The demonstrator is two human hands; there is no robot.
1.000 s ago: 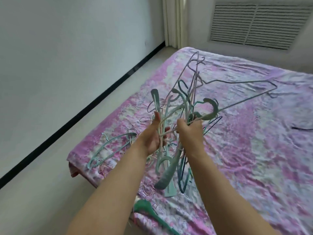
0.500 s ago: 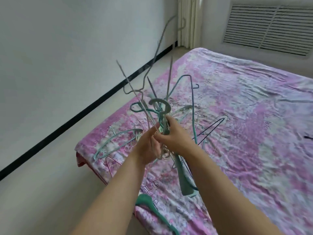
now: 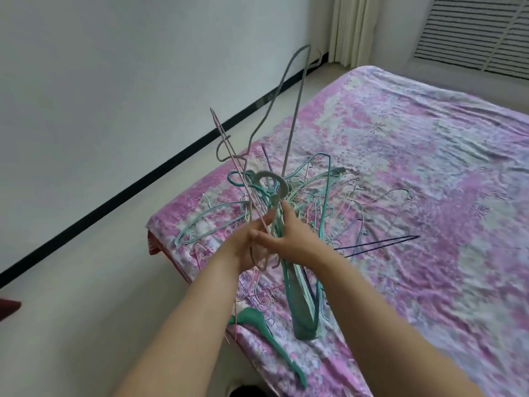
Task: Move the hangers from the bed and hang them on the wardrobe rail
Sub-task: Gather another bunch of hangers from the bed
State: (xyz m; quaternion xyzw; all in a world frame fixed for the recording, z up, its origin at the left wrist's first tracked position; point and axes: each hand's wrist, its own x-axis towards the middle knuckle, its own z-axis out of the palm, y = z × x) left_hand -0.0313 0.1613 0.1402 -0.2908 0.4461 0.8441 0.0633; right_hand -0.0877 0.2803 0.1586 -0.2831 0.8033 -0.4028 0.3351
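Over the near left corner of the bed (image 3: 429,173), left hand (image 3: 243,247) & right hand (image 3: 289,239) both clamp the tangled hanger bundle (image 3: 274,196); snagged hooks could drag loose hangers (image 3: 206,224) off the edge.

From where I sit, the white wall (image 3: 100,90) fills the left side, with a black skirting strip (image 3: 160,170) running along its foot down to the pale floor (image 3: 86,319). At the far end of that wall, in the corner, I see cream curtains (image 3: 353,28) hanging to the floor. Right of the curtains, a slatted vent grille (image 3: 475,32) sits in the end wall. Low against the wall's near end, at the left edge, a dark red object (image 3: 8,309) pokes in; I cannot tell what it is.
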